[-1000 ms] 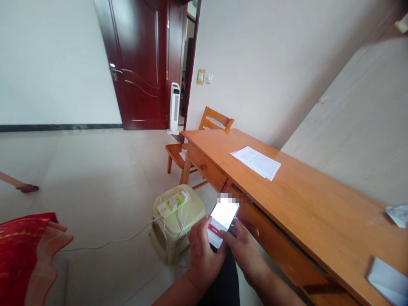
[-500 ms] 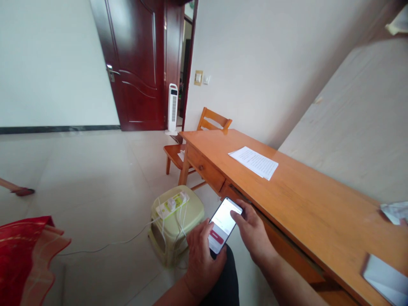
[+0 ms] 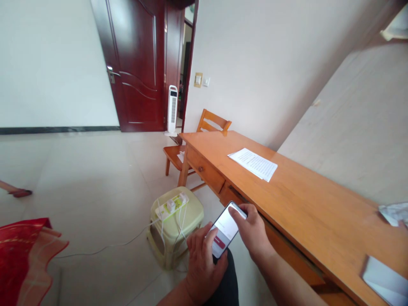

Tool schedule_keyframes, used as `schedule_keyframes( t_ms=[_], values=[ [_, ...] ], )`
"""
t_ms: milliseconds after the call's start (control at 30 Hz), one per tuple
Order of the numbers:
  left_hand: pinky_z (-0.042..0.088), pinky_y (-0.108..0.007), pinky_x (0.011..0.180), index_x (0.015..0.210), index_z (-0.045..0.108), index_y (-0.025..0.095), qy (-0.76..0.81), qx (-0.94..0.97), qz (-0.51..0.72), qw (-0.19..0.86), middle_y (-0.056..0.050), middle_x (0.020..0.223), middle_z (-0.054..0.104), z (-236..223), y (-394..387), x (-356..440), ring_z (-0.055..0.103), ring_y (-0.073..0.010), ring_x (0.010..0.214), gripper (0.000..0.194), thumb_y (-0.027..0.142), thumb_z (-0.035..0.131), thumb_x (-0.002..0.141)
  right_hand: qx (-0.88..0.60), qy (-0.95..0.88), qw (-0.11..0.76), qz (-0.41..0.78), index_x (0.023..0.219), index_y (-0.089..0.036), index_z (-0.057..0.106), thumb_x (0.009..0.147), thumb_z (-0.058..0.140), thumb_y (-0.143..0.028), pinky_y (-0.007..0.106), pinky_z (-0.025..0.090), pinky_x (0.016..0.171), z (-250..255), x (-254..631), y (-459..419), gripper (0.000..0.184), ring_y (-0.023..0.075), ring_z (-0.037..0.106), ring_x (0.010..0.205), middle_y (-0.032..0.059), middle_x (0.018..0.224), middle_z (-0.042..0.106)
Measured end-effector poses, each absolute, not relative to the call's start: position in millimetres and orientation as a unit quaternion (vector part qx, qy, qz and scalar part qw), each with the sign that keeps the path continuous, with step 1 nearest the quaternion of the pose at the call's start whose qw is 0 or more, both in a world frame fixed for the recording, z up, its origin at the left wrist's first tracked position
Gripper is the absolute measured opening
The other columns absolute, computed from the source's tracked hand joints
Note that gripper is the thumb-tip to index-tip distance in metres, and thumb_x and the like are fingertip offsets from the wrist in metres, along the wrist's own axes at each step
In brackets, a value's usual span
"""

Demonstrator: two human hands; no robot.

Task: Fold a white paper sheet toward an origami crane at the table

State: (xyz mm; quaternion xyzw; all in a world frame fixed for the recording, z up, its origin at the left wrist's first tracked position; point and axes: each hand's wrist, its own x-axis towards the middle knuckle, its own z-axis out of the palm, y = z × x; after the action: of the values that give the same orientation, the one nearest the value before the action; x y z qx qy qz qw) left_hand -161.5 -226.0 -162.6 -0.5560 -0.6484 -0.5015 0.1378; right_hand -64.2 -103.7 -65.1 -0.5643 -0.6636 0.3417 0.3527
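Note:
A smartphone (image 3: 225,226) with a lit screen is held tilted between both hands, above my dark-clothed leg. On the screen is a white area over a grey one with a red button. My left hand (image 3: 205,257) grips the lower end, fingers along the left edge and thumb near the bottom corner. Around the upper right edge is my right hand (image 3: 253,229), its thumb resting over the top of the screen. The fingers behind the phone are hidden.
To the right stands a wooden desk (image 3: 306,195) bearing printed sheets (image 3: 255,164) and a folded paper (image 3: 385,276). A plastic stool (image 3: 188,212) carries a power strip (image 3: 172,205) with trailing cords. Behind are a wooden chair (image 3: 174,156), a tower fan (image 3: 172,111) and a red door (image 3: 137,63).
The phone has shifted slightly right and down with both hands. My right thumb has slid toward the top of the screen. The view has moved a little.

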Motion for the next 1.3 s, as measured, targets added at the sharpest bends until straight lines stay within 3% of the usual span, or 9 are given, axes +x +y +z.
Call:
schedule_keyframes(
  t_ms=[200,433,567,767,933,1067,1300],
  values=[
    [0.044,-0.049,0.099,0.136,0.045,0.018,-0.666,-0.519,-0.517,0.141,-0.016,0.128,0.057,-164,-219,-164,0.054,-0.031,0.119,0.064,0.027,0.07,0.079,-0.529,-0.595,0.383,0.468,0.122,-0.016,0.053,0.077,0.066,-0.056,0.032,0.052,0.076,-78,-59,-111,0.061,0.0253,0.064,0.098,0.0114,0.112,0.067],
    [0.042,-0.05,0.104,0.137,0.043,0.016,-0.672,-0.495,-0.537,0.122,-0.016,0.13,0.056,-158,-215,-165,0.053,-0.0305,0.122,0.067,0.022,0.071,0.077,-0.485,-0.62,0.287,0.545,0.089,-0.019,0.066,0.083,0.06,-0.045,0.031,0.049,0.073,-81,-54,-131,0.027,0.0216,0.064,0.083,0.0038,0.084,0.07],
    [0.042,-0.049,0.105,0.137,0.043,0.017,-0.679,-0.483,-0.541,0.113,-0.016,0.13,0.056,-159,-213,-165,0.052,-0.0304,0.124,0.067,0.021,0.071,0.077,-0.474,-0.636,0.285,0.538,0.085,-0.02,0.067,0.079,0.061,-0.034,0.029,0.048,0.068,-80,-59,-137,0.017,0.0196,0.063,0.075,0.0022,0.079,0.069],
    [0.042,-0.049,0.106,0.138,0.042,0.017,-0.671,-0.488,-0.547,0.11,-0.016,0.131,0.055,-161,-212,-163,0.052,-0.0306,0.124,0.066,0.021,0.07,0.078,-0.462,-0.634,0.325,0.529,0.079,-0.021,0.067,0.078,0.064,-0.037,0.031,0.05,0.065,-80,-62,-139,0.017,0.0204,0.064,0.069,0.0021,0.075,0.071],
    [0.041,-0.051,0.105,0.138,0.041,0.018,-0.673,-0.489,-0.545,0.105,-0.016,0.131,0.054,-164,-210,-165,0.051,-0.0306,0.124,0.067,0.02,0.069,0.078,-0.482,-0.632,0.313,0.52,0.091,-0.018,0.066,0.081,0.062,-0.041,0.031,0.05,0.065,-85,-50,-134,0.026,0.0206,0.064,0.07,0.0029,0.073,0.07],
    [0.042,-0.049,0.104,0.138,0.041,0.018,-0.678,-0.487,-0.539,0.114,-0.016,0.13,0.053,-167,-208,-168,0.051,-0.0305,0.123,0.067,0.02,0.068,0.077,-0.492,-0.628,0.328,0.507,0.102,-0.017,0.062,0.081,0.064,-0.048,0.033,0.052,0.074,-77,-35,-134,0.037,0.0222,0.066,0.081,0.0056,0.085,0.071],
    [0.041,-0.05,0.105,0.136,0.042,0.018,-0.685,-0.48,-0.534,0.119,-0.016,0.13,0.053,-179,-200,-174,0.051,-0.0308,0.122,0.066,0.018,0.067,0.076,-0.492,-0.66,0.424,0.377,0.107,-0.019,0.06,0.086,0.06,-0.052,0.032,0.05,0.071,-28,10,-134,0.039,0.0206,0.064,0.079,0.0049,0.086,0.069]
  ],
)
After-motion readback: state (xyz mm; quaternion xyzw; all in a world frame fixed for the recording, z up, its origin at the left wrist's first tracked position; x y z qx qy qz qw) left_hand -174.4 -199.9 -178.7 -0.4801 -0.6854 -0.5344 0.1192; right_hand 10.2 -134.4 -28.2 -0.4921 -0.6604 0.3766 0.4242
